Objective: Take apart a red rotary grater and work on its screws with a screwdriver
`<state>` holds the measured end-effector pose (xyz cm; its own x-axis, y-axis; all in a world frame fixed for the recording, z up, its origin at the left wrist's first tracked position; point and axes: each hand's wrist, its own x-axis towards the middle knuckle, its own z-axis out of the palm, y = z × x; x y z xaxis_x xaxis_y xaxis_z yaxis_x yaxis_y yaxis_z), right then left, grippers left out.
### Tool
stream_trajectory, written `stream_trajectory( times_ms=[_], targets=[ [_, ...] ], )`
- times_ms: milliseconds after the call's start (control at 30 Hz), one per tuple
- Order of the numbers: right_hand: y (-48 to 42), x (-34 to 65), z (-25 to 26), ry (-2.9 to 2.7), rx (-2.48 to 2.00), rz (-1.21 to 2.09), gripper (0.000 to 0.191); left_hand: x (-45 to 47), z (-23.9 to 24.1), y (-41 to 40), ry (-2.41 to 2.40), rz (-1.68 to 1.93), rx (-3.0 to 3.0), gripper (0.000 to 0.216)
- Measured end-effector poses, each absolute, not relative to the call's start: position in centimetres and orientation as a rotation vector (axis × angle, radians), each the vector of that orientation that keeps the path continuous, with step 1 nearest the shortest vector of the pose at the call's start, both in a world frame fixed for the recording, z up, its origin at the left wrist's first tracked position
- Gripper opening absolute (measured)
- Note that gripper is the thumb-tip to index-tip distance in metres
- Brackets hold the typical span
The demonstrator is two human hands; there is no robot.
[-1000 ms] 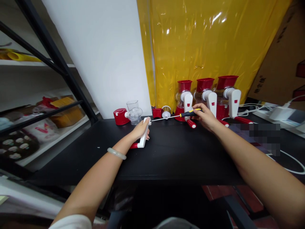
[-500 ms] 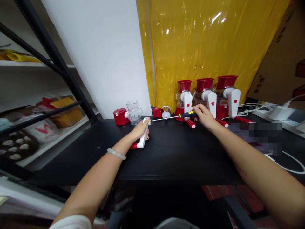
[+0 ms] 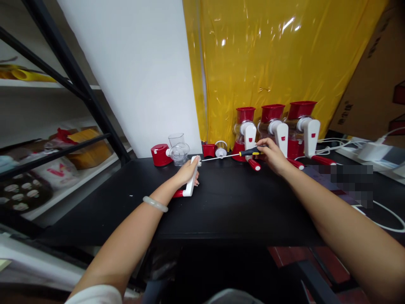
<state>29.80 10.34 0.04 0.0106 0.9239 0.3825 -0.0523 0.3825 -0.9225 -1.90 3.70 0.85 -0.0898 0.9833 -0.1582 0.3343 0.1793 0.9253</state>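
My left hand grips a white crank handle with a red knob, standing it on edge on the black table. My right hand is closed round the black-and-yellow grip of a screwdriver. The screwdriver's thin shaft runs left, and its tip meets the top end of the crank handle by my left fingers.
Three red-and-white hand-crank machines stand in a row against yellow plastic sheeting. Loose parts lie at the back: a red base with a clear hopper and a small drum. Cables and a charger lie on the right; black shelving stands on the left.
My right hand has shifted slightly on the screwdriver grip. The crank handle and my left hand stay in place.
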Motion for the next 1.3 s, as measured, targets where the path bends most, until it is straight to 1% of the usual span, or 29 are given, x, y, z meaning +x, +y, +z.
stream_trajectory(
  times_ms=[67, 167, 267, 567, 767, 867, 933, 1033, 1133, 1200, 1300],
  targets=[
    [10.4, 30.0, 0.0, -1.383, -0.921, 0.864, 0.040, -1.9, 0.9, 3.7, 1.582, 0.945, 1.293, 0.048],
    [10.3, 30.3, -0.1, -1.502, -0.985, 0.748, 0.052, -2.0, 0.8, 3.7, 1.586, 0.951, 1.293, 0.049],
    [10.3, 30.3, -0.1, -1.538, -1.022, 0.694, 0.052, -2.0, 0.8, 3.8, 1.586, 0.948, 1.285, 0.048],
    [10.5, 29.7, -0.3, -1.351, -0.851, 0.954, 0.045, -2.0, 1.2, 3.8, 1.579, 0.966, 1.288, 0.042],
    [9.4, 29.5, 0.5, -1.243, -0.717, 1.169, 0.047, -2.0, 1.1, 3.8, 1.581, 0.964, 1.303, 0.041],
    [9.2, 29.6, 0.7, -1.259, -0.700, 1.213, 0.047, -2.0, 1.1, 3.8, 1.577, 0.965, 1.300, 0.042],
    [9.5, 29.6, 0.5, -1.298, -0.729, 1.163, 0.045, -2.0, 1.1, 3.8, 1.573, 0.973, 1.305, 0.042],
    [10.2, 29.8, 0.0, -1.375, -0.840, 0.979, 0.043, -2.1, 1.1, 3.8, 1.575, 0.982, 1.304, 0.044],
    [10.5, 30.0, -0.5, -1.467, -0.947, 0.805, 0.052, -2.2, 1.0, 3.8, 1.587, 0.984, 1.305, 0.048],
    [10.5, 30.1, -0.5, -1.490, -0.974, 0.752, 0.056, -2.3, 0.9, 3.9, 1.586, 0.983, 1.313, 0.048],
    [10.3, 30.1, -0.4, -1.511, -1.008, 0.720, 0.056, -2.2, 0.9, 3.9, 1.582, 0.980, 1.311, 0.047]
  ],
)
